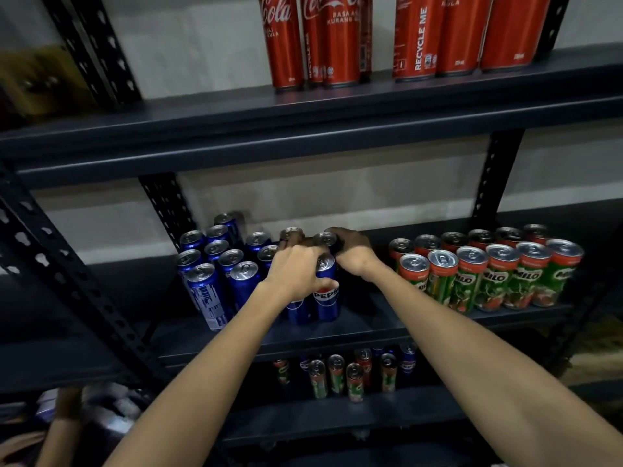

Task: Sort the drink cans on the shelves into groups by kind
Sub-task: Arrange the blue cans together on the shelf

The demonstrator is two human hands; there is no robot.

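Both hands are at the right edge of the blue Pepsi group (232, 264) on the middle shelf (371, 328), and the step in hand seems to be closing that group up into tidy rows. The left hand (296, 274) is wrapped over the top of a front Pepsi can (326, 298), its thumb pressed across the can's upper wall. The right hand (354, 257) is curled round a can just behind; that can is dark and mostly hidden, so it is probably another Pepsi, but I cannot tell. To do this well, keep each can upright, slide it along the shelf rather than lift it, and bring it snug against its blue neighbours without knocking the back row, whose cans stand close together and would topple like dominoes. Leave the gap to the right, so the blue cans stay well apart from the Milo cans (488, 274). The Pepsi cans are slim, tall, glossy blue with silver lids and pull tabs, and the front one shows its logo to the camera. The Milo cans, green and red, stand in two neat rows at the right of the same shelf. Red Coke cans (337, 42) stand on the top shelf, while a mixed cluster (344, 372) on the bottom shelf is still unsorted.
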